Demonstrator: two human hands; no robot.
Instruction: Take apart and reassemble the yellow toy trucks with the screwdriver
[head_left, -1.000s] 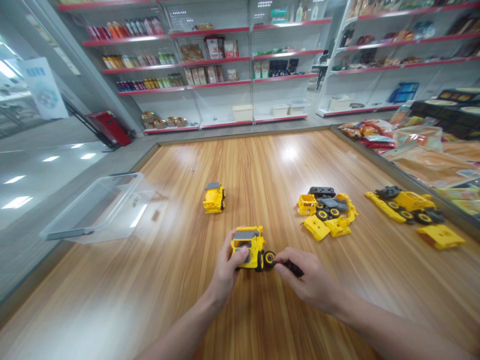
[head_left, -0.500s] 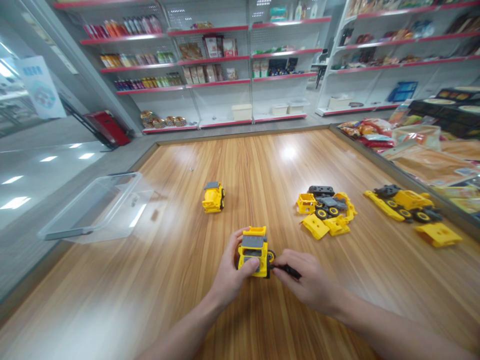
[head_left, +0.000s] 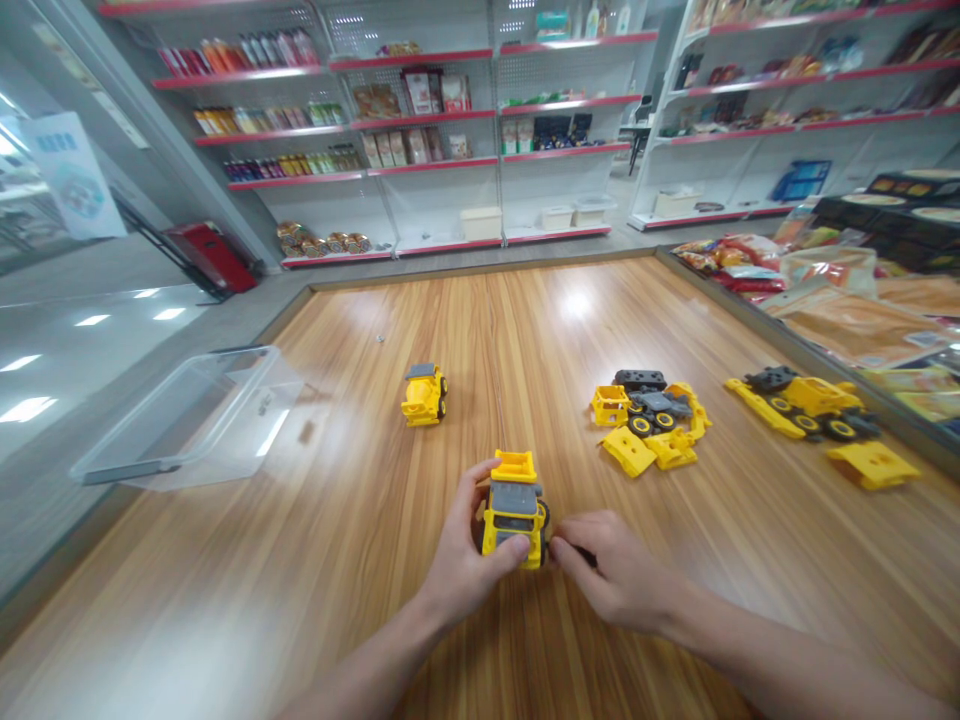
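A yellow toy truck (head_left: 514,505) with a grey top stands on the wooden table (head_left: 375,530), its nose toward me. My left hand (head_left: 465,550) is wrapped round its left side, thumb on the front. My right hand (head_left: 611,570) is closed on a small black tool (head_left: 574,552) whose tip meets the truck's right side near a wheel. A second small yellow truck (head_left: 424,393) stands further back on the table. A pile of loose yellow and black toy parts (head_left: 649,425) lies to the right.
A clear plastic bin (head_left: 191,415) sits at the table's left edge. Another partly built yellow vehicle (head_left: 806,405) and a yellow scoop piece (head_left: 870,465) lie at far right. Snack packets (head_left: 750,265) cover the adjoining counter. Shop shelves (head_left: 450,130) stand behind.
My left hand has turned the truck from side-on to nose toward me. My right hand with the tool has followed, staying at the truck's right side.
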